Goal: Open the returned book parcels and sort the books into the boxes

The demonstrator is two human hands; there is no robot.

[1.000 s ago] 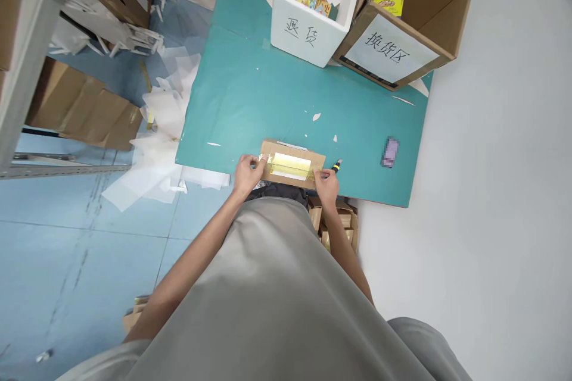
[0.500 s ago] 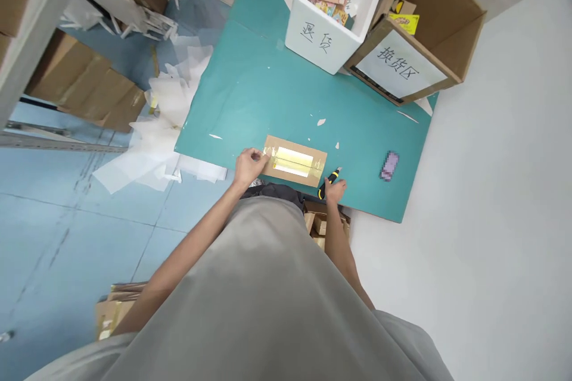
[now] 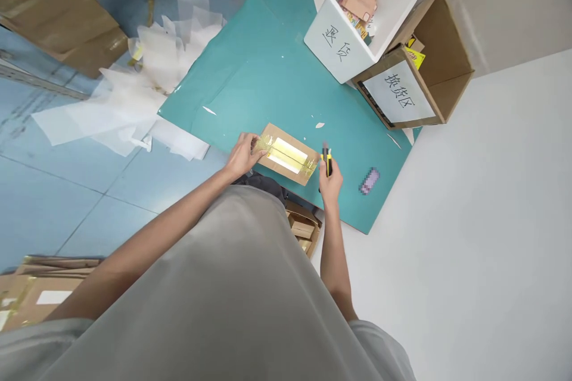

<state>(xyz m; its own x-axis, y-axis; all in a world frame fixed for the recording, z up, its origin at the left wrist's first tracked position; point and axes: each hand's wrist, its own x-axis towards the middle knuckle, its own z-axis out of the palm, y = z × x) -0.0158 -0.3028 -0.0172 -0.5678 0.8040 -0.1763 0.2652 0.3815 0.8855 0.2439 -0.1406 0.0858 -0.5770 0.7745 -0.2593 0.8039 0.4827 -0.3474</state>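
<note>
A flat cardboard box [image 3: 288, 155] with a white label and yellowish clear tape lies near the front edge of the green-topped table [image 3: 268, 89]. At its left end, the fingers of my left hand [image 3: 245, 153] are pinched on the box's edge. My right hand [image 3: 330, 180] is wrapped round a black and yellow utility knife [image 3: 327, 162], which points away from me just beyond the box's right end. Knife and box look slightly apart.
A white foam bin [image 3: 342, 50] with packets and an open carton [image 3: 400, 92] with a handwritten sign stand at the back right. A pixelated purple object [image 3: 369, 181] lies to the right. Paper sheets [image 3: 120, 107] are heaped on the floor at left.
My right hand has lifted the knife from beside the box and turned it more upright, closing its fingers round it. My left hand stays at the box's left end. The view has rotated.
</note>
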